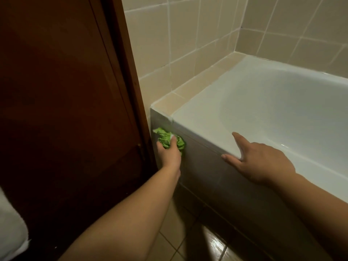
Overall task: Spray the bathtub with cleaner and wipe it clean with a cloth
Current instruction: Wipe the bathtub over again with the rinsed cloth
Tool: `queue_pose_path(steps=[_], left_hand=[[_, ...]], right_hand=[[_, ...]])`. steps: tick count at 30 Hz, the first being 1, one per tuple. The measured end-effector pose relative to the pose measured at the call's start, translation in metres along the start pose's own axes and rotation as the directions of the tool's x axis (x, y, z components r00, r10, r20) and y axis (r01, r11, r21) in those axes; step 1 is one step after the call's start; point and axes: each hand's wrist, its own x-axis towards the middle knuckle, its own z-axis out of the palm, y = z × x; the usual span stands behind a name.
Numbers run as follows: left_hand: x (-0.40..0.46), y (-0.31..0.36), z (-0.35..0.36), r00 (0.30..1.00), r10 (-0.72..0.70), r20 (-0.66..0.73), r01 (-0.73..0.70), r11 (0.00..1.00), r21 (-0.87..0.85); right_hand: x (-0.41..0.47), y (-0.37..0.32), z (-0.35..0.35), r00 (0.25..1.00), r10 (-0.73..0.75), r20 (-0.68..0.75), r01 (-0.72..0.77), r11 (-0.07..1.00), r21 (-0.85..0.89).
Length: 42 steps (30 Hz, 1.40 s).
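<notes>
nearest to the camera, the two forearms are reaching forward from the bottom of the view. below them the floor tiles [214, 243] are shining, maybe wet, so a foot could be slipping while the person is leaning.

the right hand [263, 162] is resting flat, with the fingers spread and straight, on the near rim of the bathtub [254, 102], the thumb hanging over the outer edge. it is holding nothing. it seems to be carrying some body weight, and if the glossy rim is wet with cleaner, the palm could be sliding off toward the basin.

a little farther, the left hand [169, 149] is gripping a crumpled green cloth [167, 139] and pressing it against the grey front panel [203, 159] of the tub, close to its left corner. the cloth is bunched small, so it is probably covering little surface and could be leaving streaks. the knuckles could also be hitting the brown door [66, 91] just beside the corner.

farther away, the inside of the tub and the tiled ledge [199, 85] are looking dry. no spray bottle is in view, so i cannot tell if the spraying is finished.
</notes>
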Motion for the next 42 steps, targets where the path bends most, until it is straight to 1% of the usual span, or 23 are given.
queue_pose_path(steps=[1,2,5,6,7,9,11,12,14,15,17,19,22,24,26,29,31,33,36,38,39,40,42], left_hand=[[-0.005,-0.001,0.000,1.000,-0.019,0.021,0.019,1.000,-0.021],[-0.006,0.002,-0.001,1.000,0.007,0.024,-0.006,1.000,-0.026],[0.004,0.025,-0.001,0.977,0.213,-0.026,-0.211,0.975,0.069],[0.010,0.030,0.000,0.968,0.247,-0.052,-0.242,0.966,0.097],[0.015,0.032,0.001,0.968,0.241,-0.072,-0.233,0.967,0.106],[0.018,0.020,0.001,0.986,0.134,-0.094,-0.124,0.987,0.101],[0.008,-0.003,-0.001,0.997,-0.001,-0.075,0.006,0.998,0.062],[0.005,-0.015,0.000,0.998,-0.041,-0.047,0.042,0.998,0.037],[-0.002,-0.017,0.003,1.000,-0.025,-0.002,0.025,1.000,0.003],[-0.006,-0.008,0.005,1.000,0.027,-0.006,-0.027,1.000,0.007],[0.003,0.009,0.008,0.986,0.156,-0.056,-0.154,0.987,0.035],[0.016,0.022,0.009,0.974,0.197,-0.112,-0.192,0.980,0.050],[0.023,0.012,0.005,0.987,0.082,-0.138,-0.075,0.996,0.057],[0.011,-0.007,0.005,0.995,-0.026,-0.101,0.027,1.000,0.010],[-0.001,-0.012,0.007,0.998,-0.035,-0.049,0.034,0.999,-0.029],[0.002,0.014,0.009,0.980,0.186,-0.074,-0.185,0.982,0.021],[0.016,0.029,0.009,0.954,0.274,-0.124,-0.270,0.962,0.047],[0.024,0.028,0.010,0.958,0.247,-0.148,-0.241,0.969,0.058],[0.022,-0.011,0.008,0.988,0.017,-0.152,-0.016,1.000,0.008],[0.016,-0.035,0.009,0.986,-0.117,-0.118,0.111,0.992,-0.055],[0.015,-0.038,0.010,0.987,-0.128,-0.100,0.122,0.990,-0.063],[0.014,-0.038,0.012,0.992,-0.082,-0.096,0.077,0.996,-0.052],[0.023,-0.030,0.012,0.990,0.068,-0.126,-0.068,0.998,0.007]], right_hand=[[0.000,0.000,0.000,1.000,-0.002,-0.006,0.002,1.000,-0.002],[0.001,0.000,0.001,1.000,-0.007,-0.012,0.007,1.000,-0.005],[0.002,0.000,0.001,1.000,-0.011,-0.010,0.011,1.000,-0.011],[0.002,0.000,0.002,1.000,-0.011,-0.011,0.011,1.000,-0.011],[0.002,0.001,0.002,1.000,-0.012,-0.012,0.012,1.000,-0.012],[0.001,0.001,0.002,1.000,-0.014,-0.014,0.014,1.000,-0.010],[0.000,0.000,0.001,1.000,-0.015,-0.014,0.015,1.000,-0.004],[0.000,0.000,0.001,1.000,-0.013,-0.015,0.013,1.000,0.000],[-0.001,0.000,0.001,1.000,-0.015,-0.022,0.016,1.000,0.004],[-0.001,0.000,0.001,1.000,-0.017,-0.022,0.017,1.000,0.004],[0.000,-0.001,0.001,1.000,-0.015,-0.023,0.015,1.000,0.010],[0.001,0.000,0.002,1.000,-0.016,-0.019,0.016,1.000,0.011],[0.001,-0.001,0.002,1.000,-0.015,-0.014,0.016,1.000,0.011],[0.000,-0.001,0.001,1.000,-0.016,-0.011,0.016,1.000,0.013],[-0.001,-0.001,0.000,1.000,-0.016,-0.006,0.016,1.000,0.015],[-0.001,-0.002,-0.001,1.000,-0.014,-0.008,0.014,1.000,0.014],[-0.002,-0.003,-0.001,1.000,-0.015,-0.001,0.015,1.000,0.011],[-0.002,-0.003,-0.002,1.000,-0.008,-0.003,0.008,1.000,0.018],[-0.003,-0.003,-0.002,1.000,-0.009,-0.005,0.009,1.000,0.022],[-0.004,-0.004,-0.003,1.000,-0.008,-0.001,0.008,1.000,0.026],[-0.004,-0.004,-0.003,1.000,-0.005,-0.003,0.006,1.000,0.028],[-0.004,-0.005,-0.004,1.000,-0.004,-0.005,0.005,1.000,0.028],[-0.003,-0.005,-0.004,1.000,-0.010,0.007,0.010,1.000,0.022]])
